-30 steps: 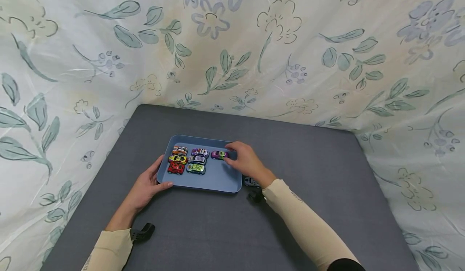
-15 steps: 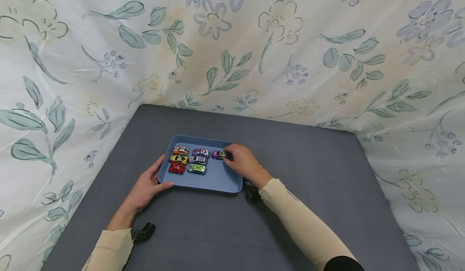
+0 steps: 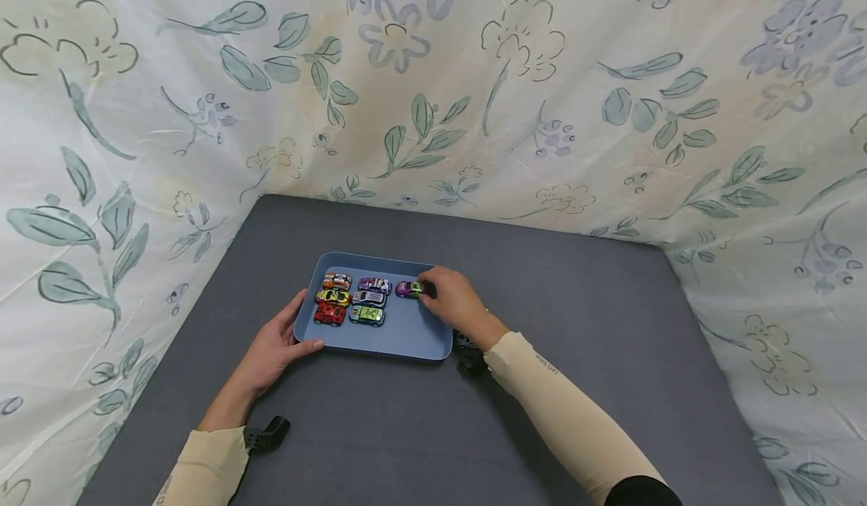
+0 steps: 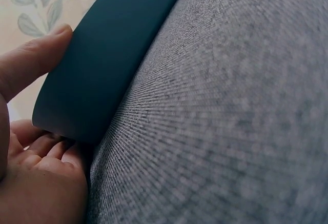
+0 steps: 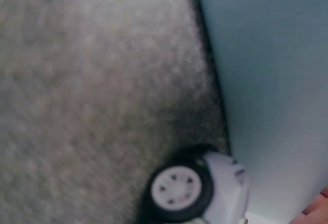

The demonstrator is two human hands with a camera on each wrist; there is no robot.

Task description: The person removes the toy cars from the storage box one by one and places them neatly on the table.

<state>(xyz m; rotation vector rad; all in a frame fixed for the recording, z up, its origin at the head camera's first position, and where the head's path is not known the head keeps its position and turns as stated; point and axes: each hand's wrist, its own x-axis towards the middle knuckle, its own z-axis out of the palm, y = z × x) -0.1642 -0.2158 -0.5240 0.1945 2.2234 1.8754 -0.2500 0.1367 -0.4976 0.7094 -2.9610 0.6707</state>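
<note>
My left hand (image 3: 271, 348) grips the left end of a blue tray (image 3: 386, 349), thumb over the near rim. The left wrist view shows its thumb on the tray wall (image 4: 97, 65) and its fingers curled at the lower edge. Inside the tray, my right hand (image 3: 457, 299) pinches the right end of a purple toy car (image 3: 409, 289), and a dark patch shows between the fingertips. To its left stand two columns of toy cars, including a red one (image 3: 330, 315), a yellow one (image 3: 333, 298) and a green one (image 3: 367, 315).
A grey toy car (image 3: 463, 339) stands on the dark grey table (image 3: 576, 325) beside the tray's right end, partly behind the right wrist. Its wheel (image 5: 177, 188) shows in the right wrist view. Flowered cloth (image 3: 433, 99) hangs behind and beside the table.
My right hand's fingers, spread at the purple car's right end a second ago, have drawn together there, and the hand has shifted slightly left. My left hand stays on the tray.
</note>
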